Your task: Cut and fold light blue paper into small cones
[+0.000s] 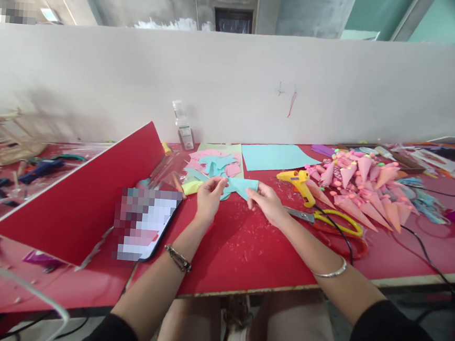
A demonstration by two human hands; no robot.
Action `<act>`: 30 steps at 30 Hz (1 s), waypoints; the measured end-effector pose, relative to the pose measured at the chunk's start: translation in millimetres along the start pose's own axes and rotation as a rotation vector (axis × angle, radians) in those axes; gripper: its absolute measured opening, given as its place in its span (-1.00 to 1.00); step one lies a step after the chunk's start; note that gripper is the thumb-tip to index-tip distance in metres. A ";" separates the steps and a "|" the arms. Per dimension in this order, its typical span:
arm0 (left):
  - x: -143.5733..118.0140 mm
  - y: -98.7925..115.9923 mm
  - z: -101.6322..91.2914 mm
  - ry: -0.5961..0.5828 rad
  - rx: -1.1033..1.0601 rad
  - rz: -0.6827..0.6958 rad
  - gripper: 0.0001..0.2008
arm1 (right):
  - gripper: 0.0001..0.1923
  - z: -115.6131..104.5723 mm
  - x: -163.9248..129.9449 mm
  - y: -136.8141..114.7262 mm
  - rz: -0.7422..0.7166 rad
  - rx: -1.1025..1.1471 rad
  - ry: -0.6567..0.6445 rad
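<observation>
Above the red tabletop (237, 250), a cut piece of light blue paper (243, 186) is stretched between my two hands. My left hand (208, 196) pinches its left end with thumb and fingertips. At the right end, the thumb and fingers of my right hand (265, 201) are closed on it. Just behind lie cut pink paper pieces (233, 168) and blue paper pieces (216, 164), with a yellow-green piece (190, 187) beside my left hand. To the right of my right hand are a yellow glue gun (299, 184) and large scissors (339, 221) with yellow and red handles.
A red board (87, 196) stands slanted on the left, with a phone (155, 228) in front. Pink cones (368, 187) are heaped at right. A light blue sheet (278, 157) and a bottle (184, 127) lie toward the white partition (234, 87). Black cables cross the right side.
</observation>
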State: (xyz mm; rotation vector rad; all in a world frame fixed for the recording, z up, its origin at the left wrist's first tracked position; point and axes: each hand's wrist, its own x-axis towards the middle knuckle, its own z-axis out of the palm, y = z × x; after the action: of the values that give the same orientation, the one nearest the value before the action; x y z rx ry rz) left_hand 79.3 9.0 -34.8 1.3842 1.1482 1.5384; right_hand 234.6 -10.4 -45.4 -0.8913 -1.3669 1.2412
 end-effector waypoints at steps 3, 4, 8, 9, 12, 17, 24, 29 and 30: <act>0.2 0.2 -0.6 0.004 0.025 0.003 -0.81 | -0.78 -0.1 0.2 0.4 -0.009 -0.027 0.000; 0.0 0.8 -0.6 0.008 0.032 0.002 -0.80 | -0.78 0.0 0.1 0.2 -0.012 -0.037 0.000; -0.5 2.9 -0.5 0.013 0.037 0.009 -0.77 | -0.77 0.5 -0.6 -2.1 -0.013 -0.072 0.000; -0.1 2.6 -0.7 0.017 0.031 0.010 -0.77 | -0.77 0.6 -0.9 -2.7 -0.011 -0.078 0.001; 2.5 -0.8 -2.3 0.053 -0.011 0.002 -0.76 | -0.78 0.7 -1.5 -4.4 -0.008 -0.092 -0.001; 7.1 -7.9 -5.8 0.097 -0.095 -0.028 -0.77 | -0.79 0.5 -2.1 -5.4 -0.018 -0.110 0.003; -0.1 -3.5 -1.9 -0.177 0.039 -0.019 -0.64 | -0.80 -1.0 1.4 -0.8 -0.032 -0.085 0.028; -2.0 -8.8 -1.1 -0.245 0.208 0.070 -0.67 | -0.75 -0.5 2.4 -2.2 -0.090 -0.032 0.105; -1.8 -10.0 -1.1 -0.248 0.207 0.077 -0.66 | -0.76 0.2 2.2 -3.0 -0.098 -0.023 0.099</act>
State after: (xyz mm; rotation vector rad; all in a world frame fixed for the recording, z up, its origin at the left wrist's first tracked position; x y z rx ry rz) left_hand 78.1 10.2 -44.9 1.7215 1.1341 1.2824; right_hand 234.3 -8.9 -42.1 -0.8794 -1.3324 1.0951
